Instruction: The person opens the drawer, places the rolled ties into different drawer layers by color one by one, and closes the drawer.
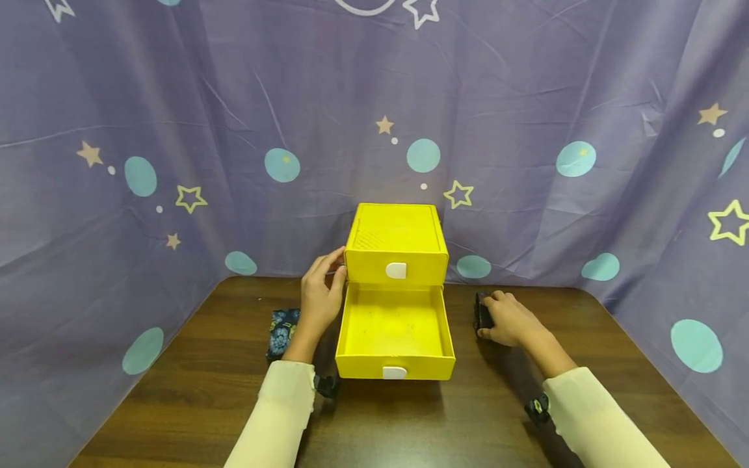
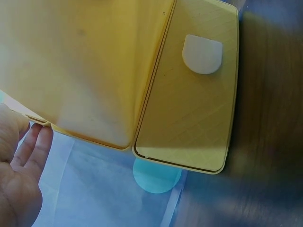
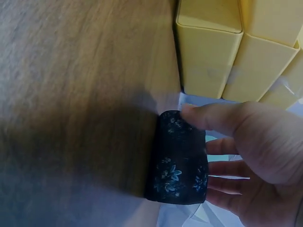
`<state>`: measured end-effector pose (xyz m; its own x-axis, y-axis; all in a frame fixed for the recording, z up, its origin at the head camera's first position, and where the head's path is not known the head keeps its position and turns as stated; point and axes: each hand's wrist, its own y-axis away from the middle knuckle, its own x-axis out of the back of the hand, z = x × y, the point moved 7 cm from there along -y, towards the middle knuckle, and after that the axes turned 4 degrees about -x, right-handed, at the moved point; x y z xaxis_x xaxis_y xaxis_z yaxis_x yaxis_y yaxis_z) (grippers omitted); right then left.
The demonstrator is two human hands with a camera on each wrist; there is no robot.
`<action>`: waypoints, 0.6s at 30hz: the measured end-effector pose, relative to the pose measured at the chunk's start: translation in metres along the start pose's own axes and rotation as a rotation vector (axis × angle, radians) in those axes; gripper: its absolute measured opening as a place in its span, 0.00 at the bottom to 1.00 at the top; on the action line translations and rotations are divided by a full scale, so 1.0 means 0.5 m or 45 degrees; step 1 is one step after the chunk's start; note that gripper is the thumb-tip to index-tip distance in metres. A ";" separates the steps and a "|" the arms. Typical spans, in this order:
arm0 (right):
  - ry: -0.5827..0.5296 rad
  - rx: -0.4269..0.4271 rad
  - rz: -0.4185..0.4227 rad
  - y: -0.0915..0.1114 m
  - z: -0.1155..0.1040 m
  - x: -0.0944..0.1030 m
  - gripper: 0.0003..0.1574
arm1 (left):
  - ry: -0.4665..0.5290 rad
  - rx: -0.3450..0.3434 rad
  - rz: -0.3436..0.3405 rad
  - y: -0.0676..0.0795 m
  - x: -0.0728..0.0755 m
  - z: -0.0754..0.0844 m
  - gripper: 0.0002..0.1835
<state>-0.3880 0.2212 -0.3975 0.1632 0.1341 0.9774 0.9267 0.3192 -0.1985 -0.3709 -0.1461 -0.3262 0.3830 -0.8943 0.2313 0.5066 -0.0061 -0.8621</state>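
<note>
A yellow drawer unit (image 1: 404,227) stands on the table, its lower drawer (image 1: 424,367) pulled out with nothing in it and its upper drawer closed. My left hand (image 1: 318,300) touches the unit's left side near the upper drawer, with fairly straight fingers. To the right of the unit, my right hand (image 1: 510,320) holds a dark floral folded pouch or wallet (image 3: 177,163) between thumb and fingers, low at the tabletop. Left of the unit, behind my left wrist, lies a dark blue flower-patterned flat item (image 1: 282,333), partly hidden by my forearm.
The brown wooden table (image 1: 205,383) reaches back to a purple curtain (image 1: 328,78) with stars and dots, which also hangs at both sides. White handles (image 1: 396,270) stick out from the drawer fronts. A dark strap device sits at each wrist.
</note>
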 end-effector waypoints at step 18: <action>0.112 0.084 0.045 -0.013 0.017 -0.021 0.48 | -0.036 -0.069 -0.036 -0.007 0.003 0.001 0.20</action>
<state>-0.3988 0.2256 -0.4070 0.2268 0.0645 0.9718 0.8961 0.3771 -0.2341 -0.3715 -0.1473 -0.3225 0.3912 -0.8805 0.2679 0.4753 -0.0559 -0.8780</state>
